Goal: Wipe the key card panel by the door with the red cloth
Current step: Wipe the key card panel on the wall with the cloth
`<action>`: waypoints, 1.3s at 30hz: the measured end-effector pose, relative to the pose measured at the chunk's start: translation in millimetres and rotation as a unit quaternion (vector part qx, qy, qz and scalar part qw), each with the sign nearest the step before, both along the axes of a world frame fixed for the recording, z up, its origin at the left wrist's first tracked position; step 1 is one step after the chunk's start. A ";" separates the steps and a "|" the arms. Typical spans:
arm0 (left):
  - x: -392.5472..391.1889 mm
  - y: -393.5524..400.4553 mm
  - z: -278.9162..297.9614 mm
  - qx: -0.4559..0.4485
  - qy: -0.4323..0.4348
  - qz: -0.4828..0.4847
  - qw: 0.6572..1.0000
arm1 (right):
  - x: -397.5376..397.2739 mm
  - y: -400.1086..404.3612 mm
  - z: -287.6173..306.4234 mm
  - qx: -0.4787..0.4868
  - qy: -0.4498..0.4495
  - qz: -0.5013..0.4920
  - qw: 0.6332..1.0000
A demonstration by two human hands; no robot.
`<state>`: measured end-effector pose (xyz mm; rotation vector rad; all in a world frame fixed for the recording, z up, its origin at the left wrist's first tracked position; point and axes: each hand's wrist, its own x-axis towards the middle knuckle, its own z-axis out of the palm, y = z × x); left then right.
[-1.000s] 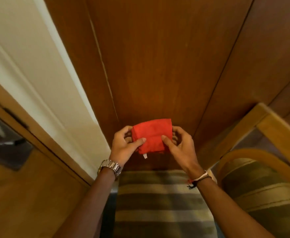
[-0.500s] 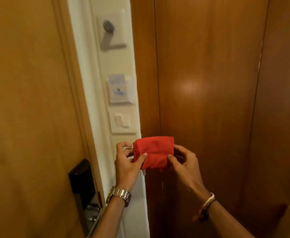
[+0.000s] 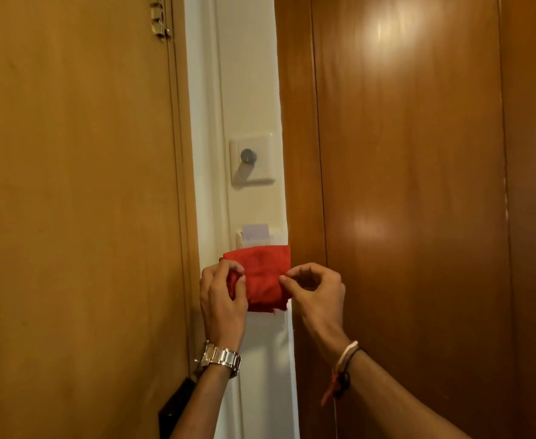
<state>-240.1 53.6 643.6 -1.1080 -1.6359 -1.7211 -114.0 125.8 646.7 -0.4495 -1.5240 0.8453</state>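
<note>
Both hands are closed on the folded red cloth (image 3: 265,277): the left hand (image 3: 220,299) grips its left edge, and the right hand (image 3: 315,289) pinches its right side. The cloth hides most of the key card panel (image 3: 240,237), whose card (image 3: 254,232) sticks up above it (only the top shows). I judge that an upward wipe could catch this card and pull it out.

Red cloth (image 3: 265,275), cream wall (image 3: 247,90)
</note>
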 end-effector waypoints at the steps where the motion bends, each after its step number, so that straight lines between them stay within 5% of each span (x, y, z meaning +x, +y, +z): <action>1: -2.3 4.3 6.5 -0.001 0.011 0.010 1.000 | -3.6 2.6 7.5 0.004 0.008 -0.001 1.000; 7: -5.8 28.7 26.1 -0.098 0.052 0.168 0.980 | -22.0 24.9 24.9 0.004 -0.059 -0.004 0.998; 11: 2.4 36.1 5.2 -0.131 0.107 0.123 0.978 | -6.5 44.5 18.9 0.130 -0.125 -0.106 0.978; 15: 4.5 48.2 -21.3 -0.164 0.136 0.096 0.972 | 15.9 85.1 16.8 0.314 -0.223 -0.361 0.849; 20: 11.2 63.2 -23.4 -0.187 0.157 0.163 0.956 | 13.4 128.0 3.0 0.394 -0.296 -0.466 0.735; 26: 17.4 64.8 -50.2 -0.238 0.192 0.213 0.928 | 5.2 142.4 0.8 0.409 -0.256 -0.493 0.724; 39: 10.1 58.9 -36.7 -0.225 0.164 0.164 0.946 | 5.0 139.8 -2.1 0.412 -0.248 -0.495 0.724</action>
